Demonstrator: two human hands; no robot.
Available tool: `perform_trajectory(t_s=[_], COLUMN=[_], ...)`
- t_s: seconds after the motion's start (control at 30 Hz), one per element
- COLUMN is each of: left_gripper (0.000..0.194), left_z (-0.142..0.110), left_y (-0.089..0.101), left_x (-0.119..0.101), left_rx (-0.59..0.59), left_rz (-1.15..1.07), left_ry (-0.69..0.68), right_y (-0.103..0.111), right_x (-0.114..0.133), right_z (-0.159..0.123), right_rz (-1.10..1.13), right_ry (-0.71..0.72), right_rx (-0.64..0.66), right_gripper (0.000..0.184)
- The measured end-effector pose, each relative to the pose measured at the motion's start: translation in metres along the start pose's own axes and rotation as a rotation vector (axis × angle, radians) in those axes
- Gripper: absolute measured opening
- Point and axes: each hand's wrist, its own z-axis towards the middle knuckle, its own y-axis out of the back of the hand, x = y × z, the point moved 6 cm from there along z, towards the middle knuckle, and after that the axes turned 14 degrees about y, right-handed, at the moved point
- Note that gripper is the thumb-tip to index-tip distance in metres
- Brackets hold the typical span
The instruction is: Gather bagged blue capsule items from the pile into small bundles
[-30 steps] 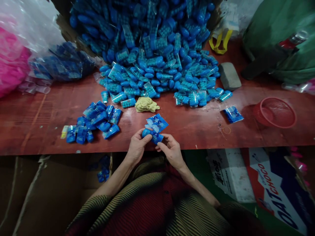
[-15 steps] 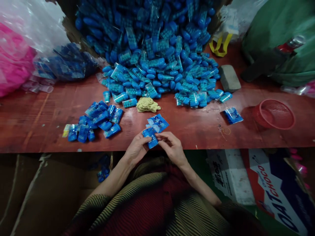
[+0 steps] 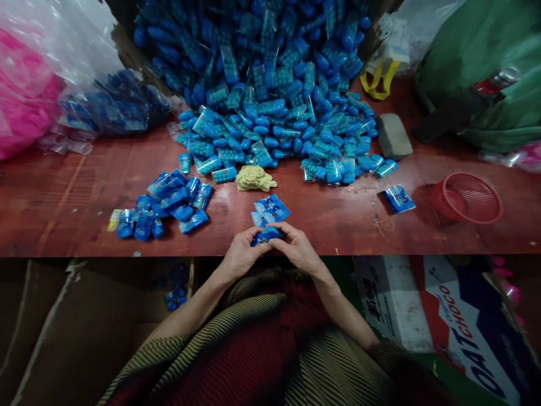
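Observation:
Between both hands, near the table's front edge, is a small blue printed packet point(image 3: 266, 235). My left hand point(image 3: 242, 254) pinches its left side and my right hand point(image 3: 297, 248) its right side, thumbs in front, fingertips behind. The packet looks bent or folded, and part of it is hidden by the fingers. Just beyond the hands, flat blue printed wrappers point(image 3: 271, 209) lie on the red table point(image 3: 333, 225). A lump of yellowish putty-like material point(image 3: 255, 178) sits behind them. To the left is a pile of filled blue packets point(image 3: 173, 200).
A large heap of blue-capped clear containers with small balls point(image 3: 270, 124) spills across the back. Rightward are a grey block point(image 3: 394, 136), a single blue packet point(image 3: 398, 199) and a red basket point(image 3: 467, 198). An open cardboard box point(image 3: 84, 327) stands below the table at left.
The packet, held flat and upright before, is now bent between both hands. My right hand has moved from its lower edge to grip its right side.

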Motion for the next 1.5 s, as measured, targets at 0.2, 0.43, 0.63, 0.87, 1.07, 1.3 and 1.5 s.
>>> perform_trajectory(t_s=[0.2, 0.43, 0.63, 0.87, 1.07, 1.3, 1.5], left_gripper=[0.026, 0.026, 0.032, 0.027, 0.026, 0.027, 0.039], left_z=[0.002, 0.002, 0.003, 0.004, 0.007, 0.008, 0.008], left_y=[0.008, 0.013, 0.012, 0.021, 0.017, 0.015, 0.020], left_x=[0.013, 0.014, 0.012, 0.007, 0.014, 0.016, 0.006], left_rx=[0.034, -0.067, -0.053, -0.115, -0.112, -0.110, -0.182], left_rz=[-0.260, -0.345, -0.429, -0.422, -0.429, -0.338, -0.251], left_ry=[-0.002, -0.054, -0.002, -0.032, -0.026, -0.061, -0.168], right_y=[-0.006, -0.020, -0.025, -0.022, -0.020, -0.016, -0.012], right_x=[-0.008, -0.006, -0.001, 0.003, -0.001, 0.001, -0.009], right_z=[-0.005, -0.012, -0.019, -0.019, -0.022, -0.017, -0.017], right_rz=[0.325, 0.240, 0.138, 0.106, -0.153, -0.052, 0.124], right_ry=[-0.130, -0.126, -0.052, -0.050, -0.011, -0.037, -0.080], right_rx=[-0.144, -0.169, -0.237, -0.164, -0.170, -0.192, -0.206], right_gripper=[0.030, 0.026, 0.021, 0.023, 0.023, 0.020, 0.032])
